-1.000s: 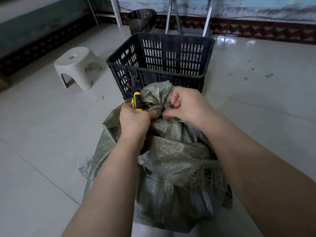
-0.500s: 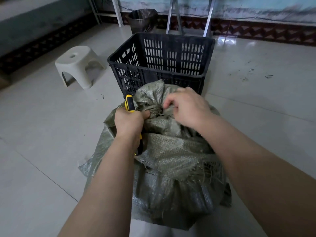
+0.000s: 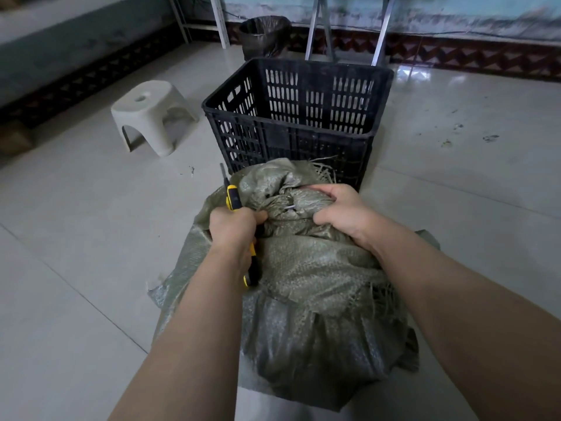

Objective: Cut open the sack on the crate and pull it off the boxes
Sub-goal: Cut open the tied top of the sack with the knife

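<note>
A grey-green woven sack [image 3: 315, 275] bulges in front of me, its neck bunched and tied at the top. My left hand [image 3: 233, 226] is shut on a yellow-and-black utility knife [image 3: 233, 200], whose blade points up and away beside the sack's neck. My right hand [image 3: 340, 211] grips the bunched fabric just right of the knot. Whatever the sack covers is hidden, and I see no boxes.
An empty black slatted plastic crate [image 3: 291, 117] stands on the tiled floor right behind the sack. A white plastic stool [image 3: 151, 113] sits to the left. A dark bin [image 3: 264, 36] and metal frame legs [image 3: 379, 31] stand by the far wall.
My left hand has drawn the knife left and away from the knot, with the blade now showing. My right hand has shifted right and spread the bunched neck wider.
</note>
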